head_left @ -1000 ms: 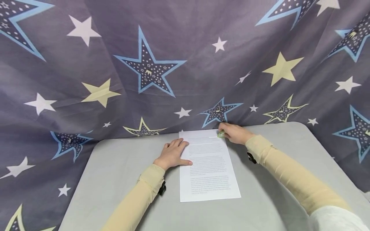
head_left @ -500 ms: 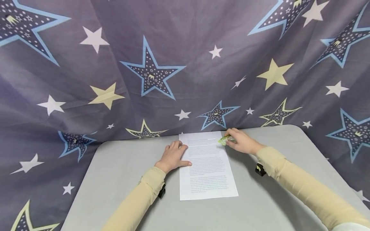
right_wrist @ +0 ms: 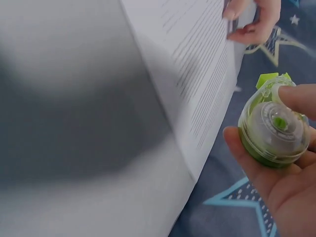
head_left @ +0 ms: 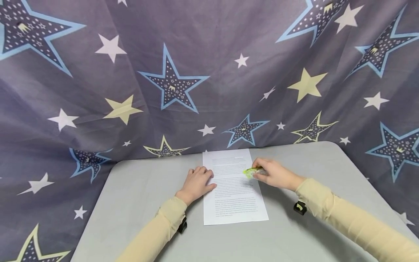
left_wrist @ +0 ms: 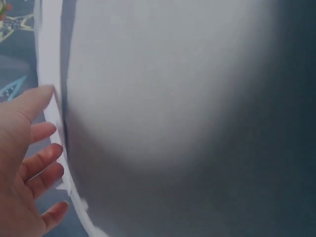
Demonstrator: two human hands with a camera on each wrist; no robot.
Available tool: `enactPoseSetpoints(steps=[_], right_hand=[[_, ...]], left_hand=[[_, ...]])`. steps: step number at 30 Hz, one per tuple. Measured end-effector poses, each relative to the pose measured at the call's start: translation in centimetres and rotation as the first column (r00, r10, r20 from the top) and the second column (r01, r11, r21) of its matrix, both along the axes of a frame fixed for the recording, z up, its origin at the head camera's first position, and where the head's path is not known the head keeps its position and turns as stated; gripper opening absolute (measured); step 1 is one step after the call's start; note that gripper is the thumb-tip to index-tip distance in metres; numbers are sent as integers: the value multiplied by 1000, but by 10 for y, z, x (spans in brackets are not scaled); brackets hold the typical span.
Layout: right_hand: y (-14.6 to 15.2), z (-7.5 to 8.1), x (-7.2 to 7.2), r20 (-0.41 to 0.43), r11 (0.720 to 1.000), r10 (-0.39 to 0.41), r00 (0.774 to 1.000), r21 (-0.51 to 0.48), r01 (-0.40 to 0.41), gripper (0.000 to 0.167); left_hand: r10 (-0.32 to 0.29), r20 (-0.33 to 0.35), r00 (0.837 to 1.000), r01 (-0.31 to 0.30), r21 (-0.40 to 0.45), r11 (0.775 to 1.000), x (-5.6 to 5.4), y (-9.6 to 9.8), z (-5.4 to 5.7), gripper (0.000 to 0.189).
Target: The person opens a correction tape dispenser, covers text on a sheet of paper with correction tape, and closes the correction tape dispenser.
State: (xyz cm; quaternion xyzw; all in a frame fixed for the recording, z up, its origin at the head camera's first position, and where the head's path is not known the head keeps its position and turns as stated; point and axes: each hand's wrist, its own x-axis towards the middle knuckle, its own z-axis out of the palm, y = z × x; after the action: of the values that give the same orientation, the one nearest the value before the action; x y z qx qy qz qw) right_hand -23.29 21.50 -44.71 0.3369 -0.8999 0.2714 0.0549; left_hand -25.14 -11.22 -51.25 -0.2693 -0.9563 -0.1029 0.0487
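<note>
- I see a star-printed purple-grey curtain point(head_left: 203, 32) at the back.
- Pale grey table point(head_left: 137, 211) below.
- White printed sheet point(head_left: 229, 213) flat on it.
- Left grip point(head_left: 195, 184): loosely spread, resting on the sheet's left edge.
- Right grip point(head_left: 275, 175): closed round a tape dispenser point(right_wrist: 266, 136), clear, rounded, lime-green hub and tip, at the sheet's right side.

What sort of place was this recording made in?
Probably an indoor desk-work corner or makeshift filming spot: a pale grey table stands against a star-print fabric backdrop, with a printed sheet on it.
</note>
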Motion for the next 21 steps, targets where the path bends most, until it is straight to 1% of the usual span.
enactPoseSetpoints(steps=[3,5,6,8,10,12,14,17,19,21], right_hand=[[-6,2,8,14,1000,29,999,0,-29,20],[-9,2,14,21,999,53,998,-1,-53,19],[-11,3,16,28,998,63,998,-3,-63,19],[-14,3,21,33,997,82,996,-6,-82,18],[-17,4,26,41,995,97,994,-9,-97,18],[-20,5,31,53,993,114,992,-12,-113,18],[-22,6,35,65,991,131,989,-12,-130,18],[-25,6,41,87,988,157,984,-11,-156,19],[-26,5,44,100,986,168,981,-13,-168,19],[-26,3,46,112,984,176,978,-17,-175,19]], left_hand=[[-24,-19,1000,25,66,998,7,5,4,28],[-59,-29,998,63,154,986,12,11,7,22],[-82,-26,996,86,206,975,16,14,9,19],[-132,0,991,126,307,943,23,21,13,16],[-186,53,981,150,399,905,30,28,17,16],[-229,114,967,151,467,871,38,34,21,19],[-264,159,951,150,509,847,44,39,24,23],[-297,183,937,154,547,823,52,44,27,23],[-312,187,931,159,561,812,56,45,26,21],[-322,189,928,164,568,806,59,46,25,17]])
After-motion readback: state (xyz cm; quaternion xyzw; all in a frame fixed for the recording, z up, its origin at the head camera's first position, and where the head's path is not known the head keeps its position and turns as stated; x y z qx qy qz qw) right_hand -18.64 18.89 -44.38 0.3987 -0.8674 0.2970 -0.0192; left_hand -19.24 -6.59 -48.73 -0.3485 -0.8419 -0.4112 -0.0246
